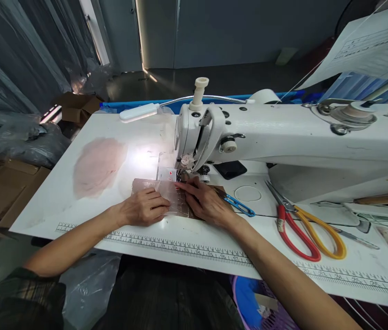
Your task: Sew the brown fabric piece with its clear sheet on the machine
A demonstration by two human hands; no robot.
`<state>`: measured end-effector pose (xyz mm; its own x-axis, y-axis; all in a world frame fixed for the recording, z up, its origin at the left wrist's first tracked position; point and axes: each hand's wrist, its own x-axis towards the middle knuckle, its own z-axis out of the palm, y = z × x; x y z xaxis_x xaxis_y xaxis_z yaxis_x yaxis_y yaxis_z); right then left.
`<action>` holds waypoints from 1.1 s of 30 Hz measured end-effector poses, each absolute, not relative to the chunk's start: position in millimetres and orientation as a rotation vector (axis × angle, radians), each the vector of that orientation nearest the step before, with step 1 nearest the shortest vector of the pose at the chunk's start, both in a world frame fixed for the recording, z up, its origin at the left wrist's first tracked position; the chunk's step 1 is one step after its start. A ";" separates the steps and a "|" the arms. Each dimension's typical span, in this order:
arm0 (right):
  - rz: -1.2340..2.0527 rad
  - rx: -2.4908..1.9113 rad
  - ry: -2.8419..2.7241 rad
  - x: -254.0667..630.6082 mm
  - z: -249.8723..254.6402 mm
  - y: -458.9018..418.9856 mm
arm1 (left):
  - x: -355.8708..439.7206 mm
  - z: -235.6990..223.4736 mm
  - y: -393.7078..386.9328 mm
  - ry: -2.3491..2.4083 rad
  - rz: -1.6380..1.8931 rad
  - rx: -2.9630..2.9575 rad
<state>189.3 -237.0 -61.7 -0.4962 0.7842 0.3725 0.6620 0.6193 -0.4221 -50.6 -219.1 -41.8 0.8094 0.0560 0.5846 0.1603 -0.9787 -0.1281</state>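
A thin, sheer pinkish-brown piece of fabric lies on the white table in front of the sewing machine's needle area. My left hand rests on its left part, fingers curled and close together on the cloth, thumb hidden. With its fingertips brought together, my right hand holds the fabric's far edge, just beside the presser foot. The exact grip of the fingertips is too small to make out. A blue thread snipper lies to the right of my right hand.
The white sewing machine stretches across the right. A pale pink fabric pile lies left. Red-and-yellow-handled scissors, a black flat object and an elastic loop lie right. A printed ruler runs along the front edge.
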 end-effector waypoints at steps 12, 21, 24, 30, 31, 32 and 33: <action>0.539 -0.964 -2.324 185.6 -43.8 -250.3 | -56.4 -44.1 -214.2 -0.341 -1.142 -2.756; 0.593 -0.956 -2.400 188.9 -48.4 -247.0 | -52.6 -45.6 -213.0 -0.267 -1.005 -2.837; 0.570 -1.063 -2.277 195.5 -53.8 -240.2 | -53.2 -45.7 -211.5 -0.239 -0.929 -2.857; 0.391 -1.212 -2.400 191.9 -59.0 -237.8 | -54.9 -44.8 -210.4 -0.233 -0.869 -2.842; 0.367 -1.201 -2.410 190.7 -58.4 -238.3 | -55.2 -44.9 -210.4 -0.232 -0.870 -2.841; 0.345 -1.191 -2.417 189.7 -57.7 -238.8 | -55.5 -45.1 -210.4 -0.231 -0.869 -2.842; 0.324 -1.183 -2.421 189.0 -56.9 -239.3 | -55.8 -45.4 -210.4 -0.230 -0.868 -2.845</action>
<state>189.0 -239.3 -56.9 -0.5472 0.7922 0.2701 0.6932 0.6098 -0.3842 -55.8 -210.4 -45.4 0.8198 0.1001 0.5638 0.1917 -0.9758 -0.1056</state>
